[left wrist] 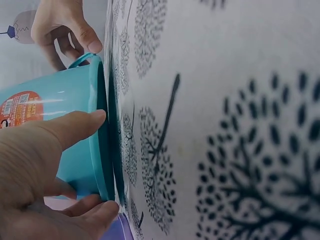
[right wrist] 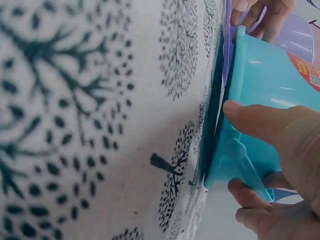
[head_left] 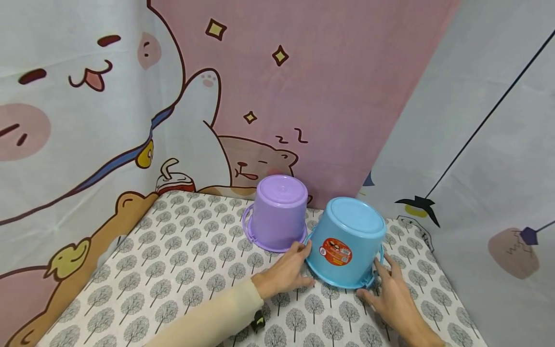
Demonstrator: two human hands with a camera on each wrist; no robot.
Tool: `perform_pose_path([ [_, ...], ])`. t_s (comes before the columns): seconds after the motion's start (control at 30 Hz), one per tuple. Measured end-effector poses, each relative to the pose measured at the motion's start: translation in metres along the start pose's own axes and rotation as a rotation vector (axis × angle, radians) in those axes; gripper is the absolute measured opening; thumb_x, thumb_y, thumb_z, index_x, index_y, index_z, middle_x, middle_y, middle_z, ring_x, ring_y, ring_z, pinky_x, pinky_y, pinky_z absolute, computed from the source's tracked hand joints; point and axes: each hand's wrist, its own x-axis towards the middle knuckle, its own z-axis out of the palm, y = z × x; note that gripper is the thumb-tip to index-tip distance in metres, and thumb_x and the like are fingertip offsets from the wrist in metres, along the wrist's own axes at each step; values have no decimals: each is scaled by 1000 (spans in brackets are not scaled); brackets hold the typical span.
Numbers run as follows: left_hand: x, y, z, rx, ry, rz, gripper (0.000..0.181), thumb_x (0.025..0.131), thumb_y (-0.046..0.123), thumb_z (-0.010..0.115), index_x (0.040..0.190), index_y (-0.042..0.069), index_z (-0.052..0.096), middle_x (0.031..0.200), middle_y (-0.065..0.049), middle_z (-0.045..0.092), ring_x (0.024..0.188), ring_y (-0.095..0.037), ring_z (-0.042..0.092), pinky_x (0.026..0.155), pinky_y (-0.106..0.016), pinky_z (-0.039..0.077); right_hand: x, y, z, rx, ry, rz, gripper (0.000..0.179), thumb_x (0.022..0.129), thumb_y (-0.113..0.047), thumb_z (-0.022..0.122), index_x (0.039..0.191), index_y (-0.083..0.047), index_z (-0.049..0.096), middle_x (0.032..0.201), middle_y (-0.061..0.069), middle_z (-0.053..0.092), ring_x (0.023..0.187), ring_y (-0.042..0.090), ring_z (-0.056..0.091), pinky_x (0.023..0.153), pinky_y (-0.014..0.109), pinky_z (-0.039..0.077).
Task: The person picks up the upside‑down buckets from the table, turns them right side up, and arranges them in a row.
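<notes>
A light blue bucket (head_left: 347, 241) with a round red and orange label (head_left: 336, 252) is upside down over the tree-print cloth, a little tilted. My left hand (head_left: 286, 270) holds its left side low down, the thumb (left wrist: 82, 125) on the wall by the rim and the other fingers around the side. On the opposite side my right hand (head_left: 392, 294) grips it near the rim, beside the handle (right wrist: 245, 160). The rim is close over the cloth, a dark gap showing in both wrist views. A purple bucket (head_left: 279, 217) stands upside down behind my left hand.
The table (head_left: 173, 270) is covered with a white cloth printed with grey trees. Behind it hangs a curtain (head_left: 347, 96) with cartoon animals on pink and white, close to the purple bucket's back. Another pale curtain (head_left: 490, 144) runs along the right.
</notes>
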Motion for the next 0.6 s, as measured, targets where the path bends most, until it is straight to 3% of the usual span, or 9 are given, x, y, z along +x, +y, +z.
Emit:
perform_pose_path([
  [0.23, 0, -4, -1, -40, 62, 51, 108, 98, 18, 96, 181, 1, 29, 166, -19, 54, 112, -17, 73, 94, -13, 65, 2, -4, 2, -17, 76, -33, 109, 75, -17, 113, 155, 25, 53, 165, 55, 37, 119, 74, 69, 85, 75, 71],
  [0.47, 3, -8, -5, -11, 179, 108, 94, 100, 20, 93, 175, -3, 41, 142, -10, 68, 122, -22, 72, 111, -22, 66, 4, -5, 3, 23, 205, -111, 103, 64, -1, 114, 150, 22, 61, 166, 54, 44, 125, 78, 67, 91, 76, 67],
  [0.6, 6, -10, -8, -69, 209, 129, 92, 98, 20, 93, 173, -2, 45, 132, -7, 73, 114, -25, 76, 109, -26, 69, 5, -4, 2, 45, 297, -176, 85, 57, 7, 113, 131, 14, 71, 162, 52, 52, 124, 76, 69, 92, 73, 63],
])
